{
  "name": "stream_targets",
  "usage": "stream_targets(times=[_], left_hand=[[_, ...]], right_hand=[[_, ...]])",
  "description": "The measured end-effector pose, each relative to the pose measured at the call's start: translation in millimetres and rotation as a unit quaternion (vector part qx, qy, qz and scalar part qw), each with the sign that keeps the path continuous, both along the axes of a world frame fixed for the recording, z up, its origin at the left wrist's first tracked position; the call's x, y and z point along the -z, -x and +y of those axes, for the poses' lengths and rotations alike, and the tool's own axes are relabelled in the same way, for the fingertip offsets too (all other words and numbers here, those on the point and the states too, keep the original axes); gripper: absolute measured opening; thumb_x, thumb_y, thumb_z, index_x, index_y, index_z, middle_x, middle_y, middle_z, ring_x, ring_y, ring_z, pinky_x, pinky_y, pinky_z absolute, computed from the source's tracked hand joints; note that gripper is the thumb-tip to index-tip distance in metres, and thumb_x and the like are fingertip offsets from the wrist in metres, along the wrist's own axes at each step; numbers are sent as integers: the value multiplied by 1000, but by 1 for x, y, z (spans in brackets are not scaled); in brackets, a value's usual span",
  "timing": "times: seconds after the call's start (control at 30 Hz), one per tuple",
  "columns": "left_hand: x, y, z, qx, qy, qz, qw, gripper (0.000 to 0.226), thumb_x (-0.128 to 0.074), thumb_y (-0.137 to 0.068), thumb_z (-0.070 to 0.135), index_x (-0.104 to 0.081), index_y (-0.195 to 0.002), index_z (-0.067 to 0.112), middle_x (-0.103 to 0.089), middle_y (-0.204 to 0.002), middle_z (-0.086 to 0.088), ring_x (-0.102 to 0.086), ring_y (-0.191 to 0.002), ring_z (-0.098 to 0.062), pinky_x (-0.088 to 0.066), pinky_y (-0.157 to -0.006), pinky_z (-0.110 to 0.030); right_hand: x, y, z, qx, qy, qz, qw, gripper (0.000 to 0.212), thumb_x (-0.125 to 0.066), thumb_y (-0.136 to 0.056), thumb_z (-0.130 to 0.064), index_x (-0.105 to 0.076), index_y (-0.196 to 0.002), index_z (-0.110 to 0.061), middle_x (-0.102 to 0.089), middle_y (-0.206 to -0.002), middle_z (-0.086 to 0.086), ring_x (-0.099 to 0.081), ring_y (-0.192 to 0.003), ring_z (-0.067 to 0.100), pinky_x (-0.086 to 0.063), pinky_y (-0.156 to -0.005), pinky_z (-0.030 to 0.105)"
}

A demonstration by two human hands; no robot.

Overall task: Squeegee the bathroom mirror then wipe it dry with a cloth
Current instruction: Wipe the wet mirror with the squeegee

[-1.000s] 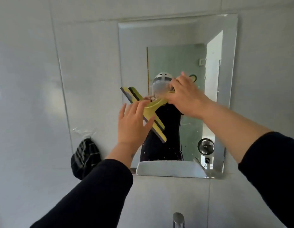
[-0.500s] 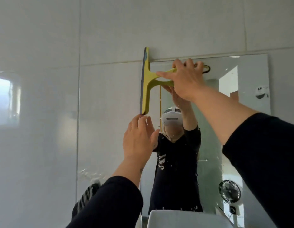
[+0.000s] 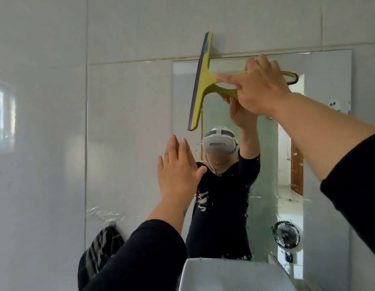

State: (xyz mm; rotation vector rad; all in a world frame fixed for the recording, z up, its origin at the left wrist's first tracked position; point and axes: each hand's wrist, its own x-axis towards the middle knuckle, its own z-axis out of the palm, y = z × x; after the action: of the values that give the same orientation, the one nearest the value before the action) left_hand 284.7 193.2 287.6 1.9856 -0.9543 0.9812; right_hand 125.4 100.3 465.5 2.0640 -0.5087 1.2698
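The wall mirror (image 3: 321, 164) fills the right half of the view, with water drops low on its glass. My right hand (image 3: 260, 89) grips the handle of a yellow squeegee (image 3: 200, 85). Its blade stands nearly upright near the mirror's top left corner, and the top end reaches past the mirror onto the tile. My left hand (image 3: 178, 169) is raised flat below the blade's lower end, fingers apart, holding nothing. A dark striped cloth (image 3: 100, 246) hangs on a wall hook at the lower left.
White glossy wall tiles (image 3: 56, 143) surround the mirror. A white basin rim (image 3: 230, 274) sits just under the mirror. A small black fan (image 3: 285, 234) shows in the reflection at the lower right.
The squeegee rose from the mirror's middle to its top left corner and turned upright, then shifted a little right and tilted. My left hand followed upward below it.
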Motion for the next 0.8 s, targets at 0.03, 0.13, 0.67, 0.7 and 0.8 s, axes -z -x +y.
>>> stream_targets(times=[0.03,0.13,0.67,0.7,0.8], left_hand=[[-1,1,0,-2,-3,4,1000,89,-50,-85,62,-3,-151,23,10,-160,0,1,-147,-18,-7,-120,-41],[-5,8,1,-18,-18,17,1000,90,-52,-86,59,-3,-150,21,10,-160,-1,0,-147,-19,-7,-119,-43],[-27,42,-20,-3,-25,27,999,88,-64,-80,45,-9,-148,28,2,-159,-9,-11,-145,-27,-24,-114,-45],[-27,42,-20,-7,-23,25,999,87,-63,-81,44,-9,-147,28,1,-159,-9,-12,-145,-27,-23,-114,-45],[-27,43,-20,-8,-17,25,1000,87,-64,-81,43,-10,-147,28,1,-159,-9,-13,-145,-27,-24,-114,-46]], right_hand=[[2,9,-4,8,-1,-4,1000,51,-33,-99,-23,-27,-141,-52,-47,-102,13,-40,-104,33,-31,-86,41],[7,35,-15,31,-19,-12,999,53,-34,-99,-20,-28,-141,-52,-48,-107,16,-40,-106,34,-31,-88,41],[28,115,-46,114,-107,-37,987,49,-32,-101,-25,-26,-142,-51,-50,-115,18,-51,-104,38,-37,-90,44],[29,120,-47,118,-119,-38,985,48,-31,-102,-26,-25,-142,-51,-50,-116,18,-52,-103,38,-39,-88,44],[34,131,-51,112,-174,-56,977,47,-29,-102,-28,-25,-142,-53,-51,-119,18,-53,-105,41,-43,-82,42]])
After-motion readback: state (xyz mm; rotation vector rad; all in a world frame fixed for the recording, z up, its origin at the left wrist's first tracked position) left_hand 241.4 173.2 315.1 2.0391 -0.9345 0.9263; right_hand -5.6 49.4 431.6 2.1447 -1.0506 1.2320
